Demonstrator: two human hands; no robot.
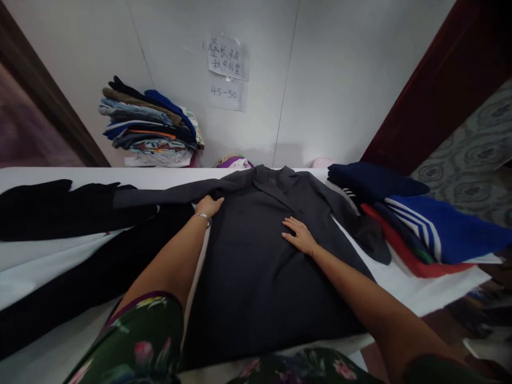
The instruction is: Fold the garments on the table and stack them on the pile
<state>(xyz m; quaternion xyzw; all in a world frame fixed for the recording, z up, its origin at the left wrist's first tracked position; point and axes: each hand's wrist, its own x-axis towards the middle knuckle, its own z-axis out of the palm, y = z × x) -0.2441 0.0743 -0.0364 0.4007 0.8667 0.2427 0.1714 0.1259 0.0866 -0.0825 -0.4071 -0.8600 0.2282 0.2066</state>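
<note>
A dark grey collared jacket (248, 266) lies spread out in front of me, its collar at the far side. Its left-hand sleeve stretches out sideways, while the other sleeve bends down toward the right. My left hand (208, 206), with a bracelet at the wrist, is closed on the jacket's side near the armpit; some fingertips are hidden. Flat on the jacket's chest, right of the middle, rests my right hand (300, 236), fingers spread and holding nothing.
Black trousers (88, 277) lie on the white table (52, 173) at left. Behind them rises a tall stack of folded clothes (150, 125). Folded blue, navy and red garments (452, 229) are piled at right. Handwritten paper signs (228, 58) hang on the wall.
</note>
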